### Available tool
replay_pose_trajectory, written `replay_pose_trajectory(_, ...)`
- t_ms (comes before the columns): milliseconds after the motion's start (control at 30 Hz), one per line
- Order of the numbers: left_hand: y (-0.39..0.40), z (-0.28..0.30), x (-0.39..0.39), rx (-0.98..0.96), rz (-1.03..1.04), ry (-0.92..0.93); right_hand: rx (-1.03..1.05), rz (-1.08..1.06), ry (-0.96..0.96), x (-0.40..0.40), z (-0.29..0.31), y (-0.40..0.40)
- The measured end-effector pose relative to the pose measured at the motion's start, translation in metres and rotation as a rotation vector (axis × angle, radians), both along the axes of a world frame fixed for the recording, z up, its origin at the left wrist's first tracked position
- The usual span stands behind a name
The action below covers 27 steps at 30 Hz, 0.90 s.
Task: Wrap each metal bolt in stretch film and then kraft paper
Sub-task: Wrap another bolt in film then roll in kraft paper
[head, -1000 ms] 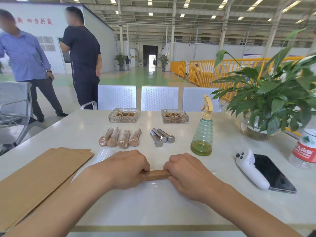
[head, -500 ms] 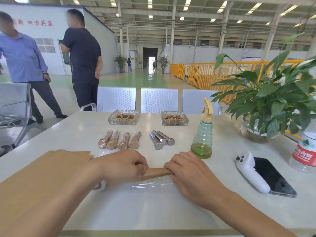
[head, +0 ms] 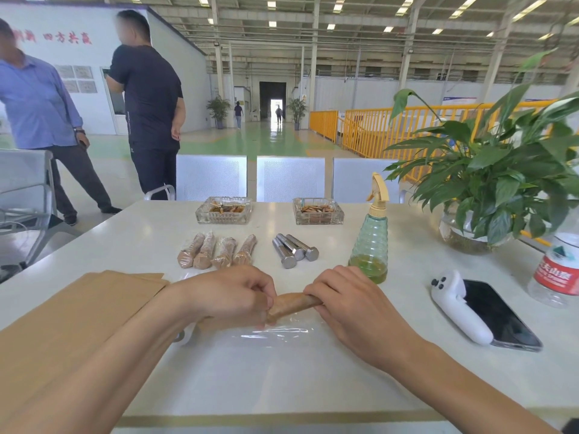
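A bolt rolled in brown kraft paper (head: pixel 293 303) is held just above the table, tilted with its left end lower. My left hand (head: pixel 233 294) pinches the paper at that left end. My right hand (head: pixel 351 303) grips the right part of the roll. Under them lies a sheet of clear stretch film (head: pixel 275 335). Several wrapped bolts (head: pixel 216 252) lie in a row further back. Three bare metal bolts (head: pixel 293 249) lie to their right. A stack of kraft paper sheets (head: pixel 72 314) covers the table's left side.
Two glass ashtrays (head: pixel 224 210) (head: pixel 318 211) stand at the back. A green spray bottle (head: pixel 371 242), a white controller (head: pixel 459 305) on a phone (head: pixel 501 317), a water bottle (head: pixel 556 274) and a potted plant (head: pixel 501 189) fill the right. Two people (head: pixel 147 98) stand beyond the table.
The paper roll has lifted off the table and tilted, left end down. My left hand moved from pressing the roll to pinching its left end.
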<state>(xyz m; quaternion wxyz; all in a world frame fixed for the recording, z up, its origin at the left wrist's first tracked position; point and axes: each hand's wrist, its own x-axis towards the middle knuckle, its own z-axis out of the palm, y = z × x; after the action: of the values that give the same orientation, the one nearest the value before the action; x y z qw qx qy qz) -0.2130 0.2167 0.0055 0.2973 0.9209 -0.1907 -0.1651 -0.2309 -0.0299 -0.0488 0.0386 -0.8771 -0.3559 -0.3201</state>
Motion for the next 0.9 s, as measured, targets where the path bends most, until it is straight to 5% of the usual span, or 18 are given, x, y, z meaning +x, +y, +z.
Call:
replay_pose_trajectory(167, -0.002, -0.007, 0.002, -0.085, 0.063, 0.063, 0.110, -0.094, 0.047, -0.004, -0.004, 0.001)
replay_pose_trajectory(300, 0.004, -0.009, 0.002, -0.201, 0.181, 0.163, 0.840, -0.334, 0.163, -0.021, -0.011, 0.011)
replay_pose_trajectory(367, 0.003, -0.009, 0.001, -0.244, 0.229, 0.190, 1.231, -0.430, 0.377, -0.025, -0.009, 0.014)
replay_pose_trajectory(467, -0.001, -0.009, -0.001, -0.331, 0.274, 0.239, 1.602, -0.369, 0.973, -0.025, -0.006, 0.027)
replay_pose_trajectory(600, -0.010, -0.009, -0.008, -0.339, 0.227, 0.255, 1.670, -0.208, 1.252, -0.019, 0.000, 0.038)
replay_pose_trajectory(900, -0.027, -0.007, -0.019, -0.160, 0.215, -0.128, 1.919, -0.222, 1.220, -0.004, 0.004, 0.051)
